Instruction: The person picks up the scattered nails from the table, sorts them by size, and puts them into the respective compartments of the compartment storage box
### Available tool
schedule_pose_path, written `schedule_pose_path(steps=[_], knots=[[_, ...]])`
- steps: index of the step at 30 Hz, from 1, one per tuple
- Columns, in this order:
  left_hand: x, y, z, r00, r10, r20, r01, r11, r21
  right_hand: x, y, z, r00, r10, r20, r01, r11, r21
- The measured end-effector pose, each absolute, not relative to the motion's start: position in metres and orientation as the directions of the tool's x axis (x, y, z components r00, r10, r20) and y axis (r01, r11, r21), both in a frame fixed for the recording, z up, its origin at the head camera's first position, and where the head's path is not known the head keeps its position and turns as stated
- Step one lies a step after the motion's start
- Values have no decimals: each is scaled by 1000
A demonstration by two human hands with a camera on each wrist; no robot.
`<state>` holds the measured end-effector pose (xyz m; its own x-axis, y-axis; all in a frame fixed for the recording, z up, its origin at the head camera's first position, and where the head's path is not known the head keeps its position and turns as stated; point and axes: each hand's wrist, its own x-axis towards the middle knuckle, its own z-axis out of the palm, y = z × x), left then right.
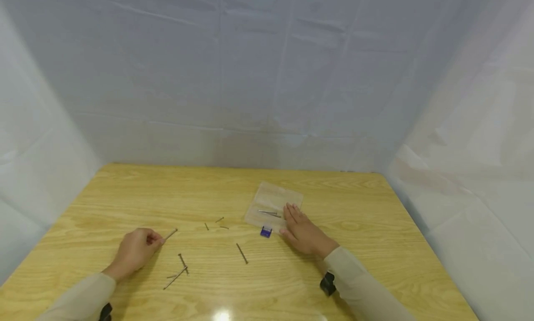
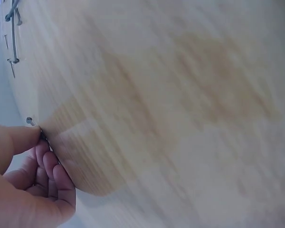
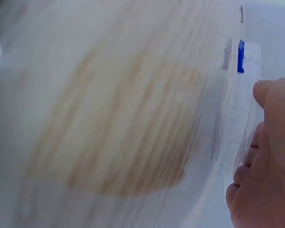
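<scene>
My left hand [image 1: 137, 249] pinches a nail [image 1: 171, 234] between thumb and fingertips, low over the left side of the wooden table. The nail's head [image 2: 30, 121] sticks out past the thumb in the left wrist view. My right hand [image 1: 306, 233] rests against the right side of a clear plastic box [image 1: 267, 195], its thumb at the front corner and its fingers along the edge. A few nails [image 1: 270, 213] lie in the box. On its front is a blue latch [image 1: 266, 232], also visible in the right wrist view.
Several larger nails [image 1: 175, 278] lie crossed in front of my left hand. Small nails [image 1: 219, 219] are scattered left of the box, and a single long nail [image 1: 242, 253] lies nearer me. White sheeting [image 1: 250, 80] hangs behind the wooden table [image 1: 333, 186] and at both sides.
</scene>
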<state>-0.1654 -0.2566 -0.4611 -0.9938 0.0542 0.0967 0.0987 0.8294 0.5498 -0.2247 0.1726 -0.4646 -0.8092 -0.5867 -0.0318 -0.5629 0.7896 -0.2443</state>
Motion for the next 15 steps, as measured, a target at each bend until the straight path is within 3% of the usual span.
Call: schedule_pose_path(steps=[15], knots=[[-167,-258,-461,-991,112,71,133,839,527,-224,173,-464,-804,-594,-7,-568,773,-283]])
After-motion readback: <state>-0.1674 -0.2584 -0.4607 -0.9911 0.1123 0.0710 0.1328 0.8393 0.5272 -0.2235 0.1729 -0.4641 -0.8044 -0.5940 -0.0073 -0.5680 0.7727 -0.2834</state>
